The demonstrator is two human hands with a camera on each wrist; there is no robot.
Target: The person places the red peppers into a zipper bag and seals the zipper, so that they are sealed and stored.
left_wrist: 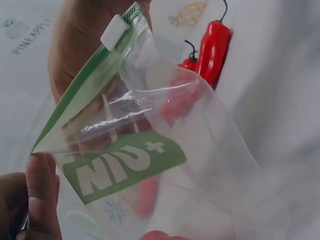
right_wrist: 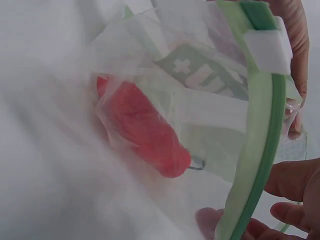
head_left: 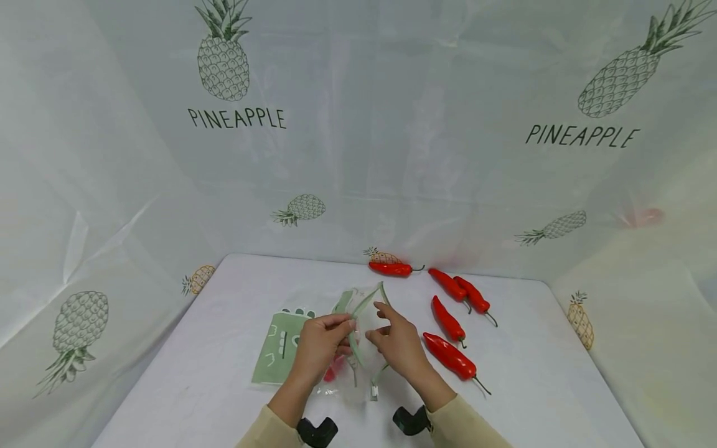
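Observation:
A clear zip bag [head_left: 366,367] with a green zip strip, white slider [left_wrist: 114,32] and green printed label [left_wrist: 125,167] hangs between both hands. My left hand [head_left: 325,342] pinches the edge of its mouth between thumb and fingers. Opposite, my right hand [head_left: 400,342] is at the other side of the mouth, thumb and index finger apart; its fingertips [right_wrist: 210,220] show partly through the plastic. Inside the bag lies a red chili pepper [right_wrist: 145,127], stem toward the mouth.
Several red chili peppers [head_left: 448,320] lie on the white table [head_left: 549,386] to the right and at the back. A green printed bag [head_left: 277,348] lies flat at the left. Pineapple-patterned sheeting [head_left: 381,143] surrounds the table.

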